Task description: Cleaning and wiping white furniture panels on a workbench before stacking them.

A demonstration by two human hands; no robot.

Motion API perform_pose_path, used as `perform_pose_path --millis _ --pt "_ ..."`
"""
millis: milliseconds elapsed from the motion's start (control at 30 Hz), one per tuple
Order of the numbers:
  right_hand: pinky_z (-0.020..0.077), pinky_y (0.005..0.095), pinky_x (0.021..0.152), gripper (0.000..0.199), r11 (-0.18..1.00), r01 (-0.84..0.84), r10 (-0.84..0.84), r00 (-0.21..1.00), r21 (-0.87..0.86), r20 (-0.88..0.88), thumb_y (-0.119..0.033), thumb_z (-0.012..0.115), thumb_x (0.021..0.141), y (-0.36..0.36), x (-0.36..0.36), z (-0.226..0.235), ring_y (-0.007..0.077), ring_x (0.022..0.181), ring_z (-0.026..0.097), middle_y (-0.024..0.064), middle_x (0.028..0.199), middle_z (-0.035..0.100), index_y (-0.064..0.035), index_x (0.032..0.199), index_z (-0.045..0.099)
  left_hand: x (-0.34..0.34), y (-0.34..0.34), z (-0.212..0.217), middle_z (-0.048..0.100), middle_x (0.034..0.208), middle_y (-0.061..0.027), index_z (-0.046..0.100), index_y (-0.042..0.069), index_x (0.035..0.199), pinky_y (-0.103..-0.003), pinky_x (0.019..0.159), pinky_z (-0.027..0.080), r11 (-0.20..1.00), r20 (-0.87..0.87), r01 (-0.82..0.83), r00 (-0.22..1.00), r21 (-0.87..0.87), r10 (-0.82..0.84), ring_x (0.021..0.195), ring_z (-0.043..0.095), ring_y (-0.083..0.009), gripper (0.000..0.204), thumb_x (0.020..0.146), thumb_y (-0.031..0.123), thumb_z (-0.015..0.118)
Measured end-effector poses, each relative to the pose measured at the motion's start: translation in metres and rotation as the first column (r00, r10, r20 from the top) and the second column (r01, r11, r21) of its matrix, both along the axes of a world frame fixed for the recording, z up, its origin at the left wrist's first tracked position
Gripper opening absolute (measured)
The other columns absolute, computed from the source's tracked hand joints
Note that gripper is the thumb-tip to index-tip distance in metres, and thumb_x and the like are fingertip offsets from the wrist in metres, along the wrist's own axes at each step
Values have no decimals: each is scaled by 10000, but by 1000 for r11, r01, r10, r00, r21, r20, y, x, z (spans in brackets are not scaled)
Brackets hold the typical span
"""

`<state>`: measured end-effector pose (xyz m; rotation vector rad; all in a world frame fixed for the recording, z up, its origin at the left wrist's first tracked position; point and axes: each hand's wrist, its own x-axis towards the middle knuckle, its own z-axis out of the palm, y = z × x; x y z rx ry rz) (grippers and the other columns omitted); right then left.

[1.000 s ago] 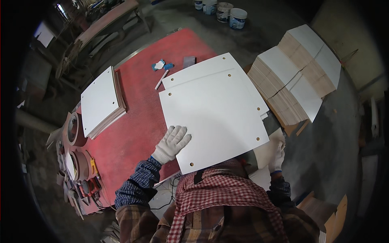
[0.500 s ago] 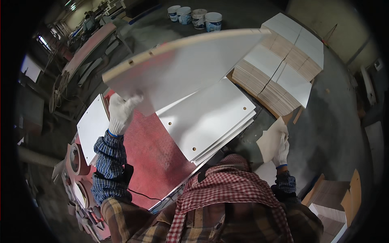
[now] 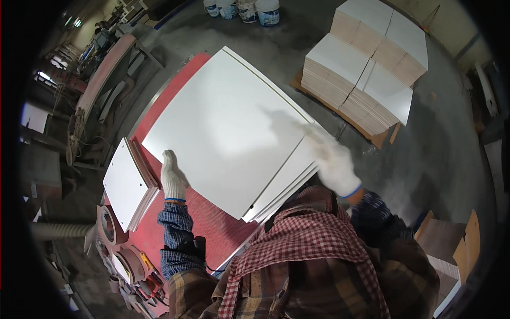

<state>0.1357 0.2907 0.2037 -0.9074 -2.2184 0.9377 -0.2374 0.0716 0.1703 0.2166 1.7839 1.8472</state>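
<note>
A large white panel (image 3: 228,127) lies flat on top of other white panels (image 3: 284,186) on the red table (image 3: 186,234). My left hand (image 3: 172,178), in a white glove, rests flat against the top panel's near left edge with its fingers stretched out. My right hand (image 3: 332,159), also gloved, is over the panel's right side. It is smeared by motion, so its fingers cannot be read. My checked scarf and shirt hide the near edge of the panels.
A small stack of white panels (image 3: 125,181) lies at the table's left end, with tape rolls (image 3: 114,234) and tools below it. A pallet of stacked panels (image 3: 372,64) stands at the right on the concrete floor. Buckets (image 3: 249,8) stand far back.
The top panel, lifted and tilted by my left hand half a second ago, now lies flat on the stack with its plain side up. My right hand has swung over it.
</note>
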Motion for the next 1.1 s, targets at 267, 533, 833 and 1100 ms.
perform_pose_path --millis 267,533,833,1100 --pt "284 519 1227 606 452 -791 751 587 412 303 -395 593 967 -87 -125 -78 321 1460 401 127 1509 504 -35 1445 499 7 -12 -62 281 1661 -151 192 -51 1605 -395 1212 346 997 112 79 990 14 -80 1514 314 -267 758 1088 406 506" --pt "142 507 1268 612 899 -219 20 886 379 463 -442 481 1013 56 -71 -98 297 1513 306 135 1579 420 -56 1488 479 -26 0 -72 652 1253 -178 525 -114 1335 -387 913 554 757 139 231 973 -611 -185 1100 674 -267 668 1057 494 528" --pt "160 527 1263 597 577 -769 567 619 275 543 -430 602 946 -91 -128 -79 319 1476 350 170 1551 438 -50 1405 574 67 -22 -82 538 1423 -318 270 7 1570 -511 867 576 561 -563 -339 774 -755 -290 1069 691 -446 894 981 621 546" --pt "162 492 1255 572 645 -610 374 777 460 505 -451 529 989 55 -170 -104 308 1499 328 111 1570 443 -103 1443 519 116 -46 -66 550 1396 -321 269 7 1589 -500 978 514 647 -466 -204 845 -735 -263 1185 623 -459 815 1019 534 518"
